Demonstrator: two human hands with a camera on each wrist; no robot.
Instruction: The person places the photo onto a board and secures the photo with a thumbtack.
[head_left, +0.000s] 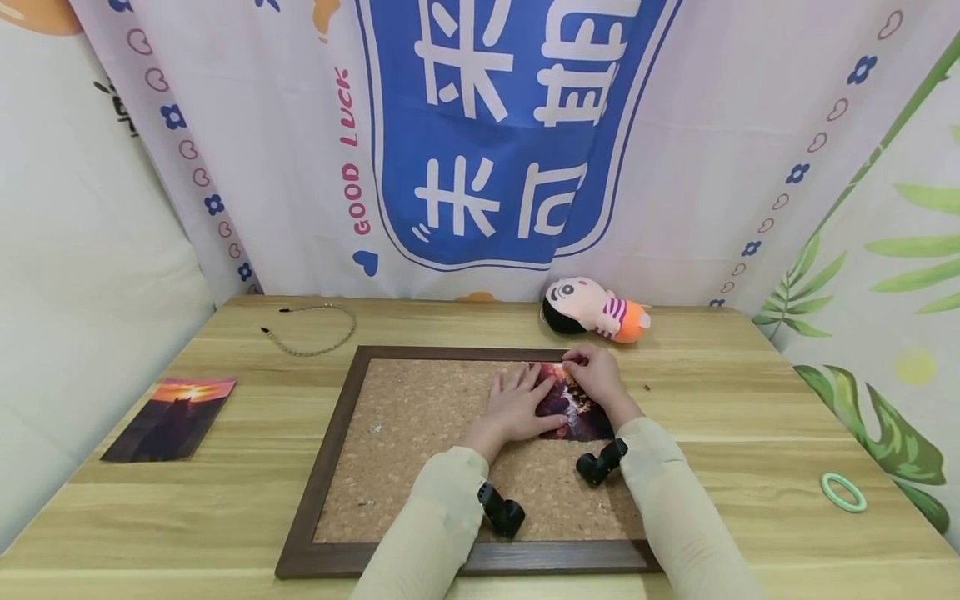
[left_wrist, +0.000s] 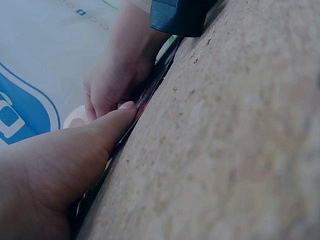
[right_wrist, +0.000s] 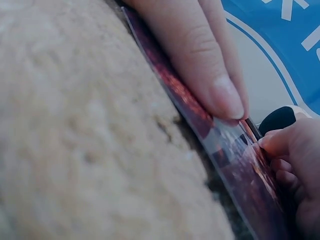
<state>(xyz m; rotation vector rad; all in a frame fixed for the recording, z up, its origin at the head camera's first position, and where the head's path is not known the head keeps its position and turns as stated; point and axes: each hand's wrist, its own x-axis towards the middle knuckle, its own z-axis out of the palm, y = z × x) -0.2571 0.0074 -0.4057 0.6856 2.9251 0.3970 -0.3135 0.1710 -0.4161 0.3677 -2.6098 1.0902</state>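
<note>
A dark red and purple photo print (head_left: 576, 415) lies on the right part of the cork board (head_left: 420, 433), near its upper edge. My left hand (head_left: 517, 408) rests on its left side with fingers spread, the thumb (right_wrist: 215, 95) pressing on the print. At the print's upper edge is my right hand (head_left: 597, 379), fingers curled. In the right wrist view the right thumb and fingers (right_wrist: 295, 160) come together on something small at the print's surface, mostly hidden by the fingertips. The left wrist view shows the right hand (left_wrist: 117, 82) beyond the left thumb.
A dark brown frame (head_left: 330, 450) surrounds the cork. On the wooden table, a sunset photo (head_left: 168, 421) lies left, a thin chain (head_left: 330, 346) behind the board, a plush doll (head_left: 596, 310) at the back right, and a green ring (head_left: 843, 492) at the right.
</note>
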